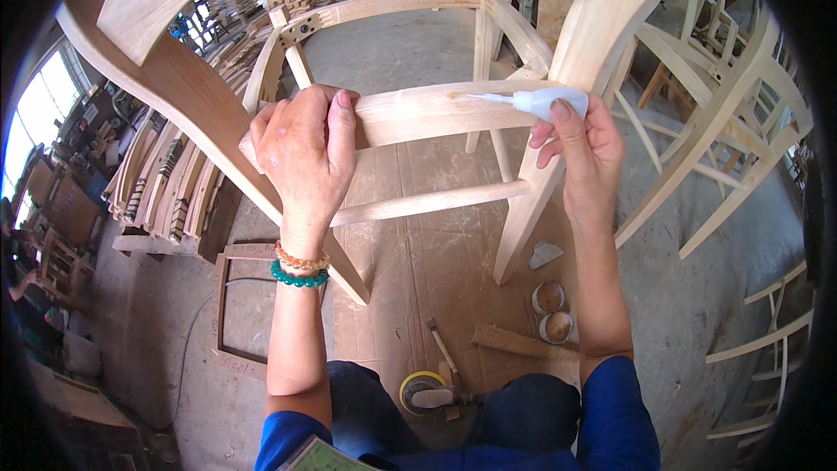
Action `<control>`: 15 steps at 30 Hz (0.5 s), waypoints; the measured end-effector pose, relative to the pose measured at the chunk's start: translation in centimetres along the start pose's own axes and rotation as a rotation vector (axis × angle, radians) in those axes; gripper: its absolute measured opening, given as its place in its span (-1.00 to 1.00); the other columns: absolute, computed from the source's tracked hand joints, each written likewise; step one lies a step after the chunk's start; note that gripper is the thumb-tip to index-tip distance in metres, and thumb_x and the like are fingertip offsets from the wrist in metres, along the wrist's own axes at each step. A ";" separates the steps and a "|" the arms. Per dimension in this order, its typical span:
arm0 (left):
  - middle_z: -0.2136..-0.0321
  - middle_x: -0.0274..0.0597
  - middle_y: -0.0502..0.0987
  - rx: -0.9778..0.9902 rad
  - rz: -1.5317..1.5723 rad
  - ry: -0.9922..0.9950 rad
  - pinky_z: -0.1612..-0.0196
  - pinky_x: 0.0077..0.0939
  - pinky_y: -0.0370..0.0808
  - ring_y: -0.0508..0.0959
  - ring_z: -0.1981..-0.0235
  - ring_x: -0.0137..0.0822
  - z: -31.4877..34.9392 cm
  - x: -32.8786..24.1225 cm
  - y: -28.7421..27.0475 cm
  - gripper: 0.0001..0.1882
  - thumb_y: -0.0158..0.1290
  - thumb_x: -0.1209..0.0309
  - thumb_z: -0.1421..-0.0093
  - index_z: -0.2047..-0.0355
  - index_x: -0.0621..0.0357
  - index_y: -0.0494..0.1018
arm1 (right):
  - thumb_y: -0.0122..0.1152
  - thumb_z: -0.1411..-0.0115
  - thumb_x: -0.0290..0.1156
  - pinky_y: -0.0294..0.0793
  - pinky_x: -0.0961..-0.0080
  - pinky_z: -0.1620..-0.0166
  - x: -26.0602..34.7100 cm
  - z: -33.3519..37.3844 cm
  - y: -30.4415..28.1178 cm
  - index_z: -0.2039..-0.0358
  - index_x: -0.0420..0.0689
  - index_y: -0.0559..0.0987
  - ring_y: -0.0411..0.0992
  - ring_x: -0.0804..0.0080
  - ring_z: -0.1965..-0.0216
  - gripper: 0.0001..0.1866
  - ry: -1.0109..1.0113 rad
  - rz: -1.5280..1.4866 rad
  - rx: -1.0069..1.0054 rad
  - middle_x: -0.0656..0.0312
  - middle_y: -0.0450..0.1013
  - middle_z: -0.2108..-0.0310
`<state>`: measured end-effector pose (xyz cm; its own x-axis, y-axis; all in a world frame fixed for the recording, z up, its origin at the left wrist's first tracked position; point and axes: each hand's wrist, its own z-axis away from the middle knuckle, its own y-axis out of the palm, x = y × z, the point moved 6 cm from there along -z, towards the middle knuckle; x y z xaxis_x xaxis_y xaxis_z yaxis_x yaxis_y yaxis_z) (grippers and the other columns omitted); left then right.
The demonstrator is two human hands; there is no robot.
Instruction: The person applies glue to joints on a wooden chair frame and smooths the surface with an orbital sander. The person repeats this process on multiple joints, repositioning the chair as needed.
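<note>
An unfinished pale wooden chair frame [410, 201] stands in front of me on the floor. My left hand [305, 153] grips the left end of its back seat rail [436, 113], fingers wrapped over the top. My right hand [580, 144] holds a small white squeeze bottle [545, 101] with a thin nozzle. The nozzle tip touches a glossy wet patch on the rail's top face. Beaded bracelets, one orange and one green, circle my left wrist.
Stacks of curved wooden chair parts [174, 183] lie to the left. More bare chair frames [732, 122] stand at the right. On the floor near my knees lie a hammer [445, 353], a yellow-rimmed disc [423, 388], two round tins [551, 312] and a wood offcut [523, 342].
</note>
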<state>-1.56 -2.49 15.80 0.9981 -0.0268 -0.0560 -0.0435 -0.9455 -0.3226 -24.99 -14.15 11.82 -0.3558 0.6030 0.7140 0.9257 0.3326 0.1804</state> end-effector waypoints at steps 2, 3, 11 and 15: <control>0.63 -0.32 0.45 0.000 -0.002 0.000 0.19 -0.34 0.27 0.43 0.54 -0.29 0.0 0.0 0.0 -0.79 -0.03 0.28 -0.22 0.52 -0.02 0.51 | 0.15 -0.24 -0.27 0.37 0.76 0.55 0.0 0.0 0.1 0.21 -0.23 0.47 0.41 0.62 0.53 -0.72 -0.006 0.005 0.005 0.24 0.46 0.51; 0.63 -0.32 0.45 0.003 -0.006 -0.002 0.19 -0.34 0.27 0.43 0.54 -0.29 0.0 0.0 0.0 -0.79 -0.03 0.28 -0.22 0.52 -0.02 0.51 | 0.15 -0.24 -0.27 0.37 0.76 0.55 -0.1 0.0 0.1 0.21 -0.23 0.47 0.41 0.62 0.53 -0.73 -0.008 0.008 0.007 0.25 0.46 0.51; 0.64 -0.30 0.43 0.019 -0.015 -0.012 0.18 -0.35 0.27 0.42 0.53 -0.29 -0.1 0.1 0.1 -0.77 -0.05 0.27 -0.24 0.50 0.00 0.52 | 0.15 -0.24 -0.25 0.37 0.75 0.55 -0.5 -0.1 0.5 0.21 -0.22 0.47 0.42 0.62 0.53 -0.72 0.006 -0.009 0.003 0.24 0.47 0.51; 0.66 -0.25 0.41 0.026 0.002 -0.015 0.13 -0.35 0.27 0.42 0.52 -0.26 -0.1 0.1 0.2 -0.73 -0.09 0.25 -0.28 0.46 0.03 0.53 | 0.13 -0.25 -0.25 0.37 0.73 0.54 -0.6 -0.1 0.5 0.22 -0.22 0.47 0.42 0.61 0.53 -0.73 0.018 -0.009 0.000 0.24 0.47 0.50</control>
<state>-1.47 -2.73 15.80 0.9972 -0.0236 -0.0713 -0.0469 -0.9366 -0.3473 -24.34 -14.43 11.49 -0.3617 0.5865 0.7247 0.9224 0.3381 0.1867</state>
